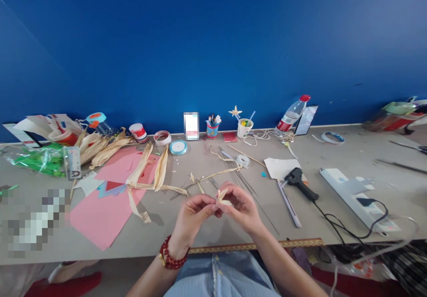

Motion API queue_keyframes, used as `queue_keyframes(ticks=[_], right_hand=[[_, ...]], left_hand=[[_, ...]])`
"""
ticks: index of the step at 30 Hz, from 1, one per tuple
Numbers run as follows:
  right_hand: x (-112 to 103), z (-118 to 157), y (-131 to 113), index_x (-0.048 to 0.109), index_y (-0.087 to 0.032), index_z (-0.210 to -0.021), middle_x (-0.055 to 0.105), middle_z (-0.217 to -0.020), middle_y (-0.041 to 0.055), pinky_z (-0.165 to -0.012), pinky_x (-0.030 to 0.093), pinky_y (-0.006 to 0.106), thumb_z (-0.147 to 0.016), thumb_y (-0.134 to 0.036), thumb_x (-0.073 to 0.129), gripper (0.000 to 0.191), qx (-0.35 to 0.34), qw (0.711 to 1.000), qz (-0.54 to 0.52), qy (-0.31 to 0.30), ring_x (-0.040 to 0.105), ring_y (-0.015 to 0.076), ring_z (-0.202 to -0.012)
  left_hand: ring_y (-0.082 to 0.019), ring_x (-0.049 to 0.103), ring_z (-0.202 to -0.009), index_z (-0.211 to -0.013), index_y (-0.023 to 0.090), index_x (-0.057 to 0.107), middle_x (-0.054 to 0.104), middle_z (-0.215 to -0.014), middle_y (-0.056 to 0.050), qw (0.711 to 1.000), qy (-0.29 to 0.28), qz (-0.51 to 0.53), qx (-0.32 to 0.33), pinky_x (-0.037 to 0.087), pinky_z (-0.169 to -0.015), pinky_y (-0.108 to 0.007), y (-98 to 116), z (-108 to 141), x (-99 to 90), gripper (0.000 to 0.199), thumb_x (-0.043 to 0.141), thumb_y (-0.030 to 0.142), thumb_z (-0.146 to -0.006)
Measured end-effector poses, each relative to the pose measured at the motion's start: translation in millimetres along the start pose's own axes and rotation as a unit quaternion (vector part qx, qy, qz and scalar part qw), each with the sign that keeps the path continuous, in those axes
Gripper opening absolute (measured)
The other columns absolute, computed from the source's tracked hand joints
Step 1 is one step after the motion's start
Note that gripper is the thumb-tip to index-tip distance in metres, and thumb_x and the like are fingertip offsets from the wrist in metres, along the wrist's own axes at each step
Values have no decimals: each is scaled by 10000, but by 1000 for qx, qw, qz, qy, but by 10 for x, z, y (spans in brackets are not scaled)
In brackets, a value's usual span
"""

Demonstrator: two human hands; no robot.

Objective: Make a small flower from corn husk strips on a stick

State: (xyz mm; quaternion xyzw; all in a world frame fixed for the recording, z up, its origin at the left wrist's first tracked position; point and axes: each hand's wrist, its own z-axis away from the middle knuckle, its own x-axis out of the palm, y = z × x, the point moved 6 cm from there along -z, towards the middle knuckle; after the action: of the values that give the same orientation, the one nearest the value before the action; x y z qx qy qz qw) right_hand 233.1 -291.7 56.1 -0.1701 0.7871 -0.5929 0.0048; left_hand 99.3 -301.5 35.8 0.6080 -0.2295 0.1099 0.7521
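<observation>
Above the table's front edge, a small cream flower with pointed petals (pixel 223 198), apparently corn husk, is held between both hands. My left hand (pixel 197 211), with red beads at the wrist, pinches its left side near the base. The fingertips of my right hand (pixel 243 205) are closed on its right side. Fingers cover the lower part of the flower. Just beyond the hands lie thin dark wires (pixel 245 182) and a narrow husk strip (pixel 216 172). Dried corn husks (pixel 161 168) rest to the left, partly on pink paper (pixel 100 217).
At right are a black glue gun (pixel 302 185), a lilac cutter-like tool (pixel 288 204) and a white power strip (pixel 358 201) with cables. Along the wall stand a pen cup (pixel 212 131), a paper cup (pixel 244 130) beside a star-shaped flower (pixel 235 111), and a tilted bottle (pixel 291 115).
</observation>
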Motion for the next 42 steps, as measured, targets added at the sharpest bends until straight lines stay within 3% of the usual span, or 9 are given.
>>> queue_keyframes(ticks=[7,12,16,24,32,42], right_hand=[[56,-14,47,668,-187,-834,519,-902,13,-555,575,259,-816,-250,751,106,63,993,-94,-46,599,101,-624],[69,-26,49,652,-191,-849,546,-879,3,-565,569,250,-805,-252,767,137,91,987,-122,-45,612,105,-637],[71,-17,49,638,-201,-844,567,-824,-14,-568,543,247,-828,-226,746,112,75,989,-124,-28,623,103,-604],[6,1,-26,679,-191,-800,594,-816,17,-578,533,273,-840,-217,721,64,10,999,17,28,614,127,-626],[11,-18,-230,703,-200,-780,654,-784,40,-616,507,259,-841,-158,686,76,-69,983,163,44,621,166,-744],[12,8,-242,712,-202,-792,638,-782,44,-590,515,269,-847,-175,685,67,-54,986,152,32,615,167,-714]], left_hand=[[-128,663,-594,-692,139,721,742,-638,-33,999,-37,33,-21,530,-631,-235,-35,-20,24,188,864,261,-675],[-126,669,-599,-713,140,718,747,-656,-33,998,-45,35,-22,527,-629,-231,-55,-17,13,174,856,244,-690],[-124,665,-600,-712,140,718,739,-647,-30,999,-36,26,-18,524,-637,-232,-48,-18,3,175,848,256,-699],[-127,666,-602,-705,148,736,733,-626,-16,1000,11,-9,23,539,-658,-238,-1,-55,-33,168,849,269,-683],[-144,679,-600,-698,152,738,741,-622,-22,997,34,-48,45,555,-648,-247,24,-42,-64,168,851,274,-672],[-146,679,-599,-694,161,736,743,-623,-23,996,28,-67,59,555,-635,-241,53,-32,-28,172,843,295,-684]])
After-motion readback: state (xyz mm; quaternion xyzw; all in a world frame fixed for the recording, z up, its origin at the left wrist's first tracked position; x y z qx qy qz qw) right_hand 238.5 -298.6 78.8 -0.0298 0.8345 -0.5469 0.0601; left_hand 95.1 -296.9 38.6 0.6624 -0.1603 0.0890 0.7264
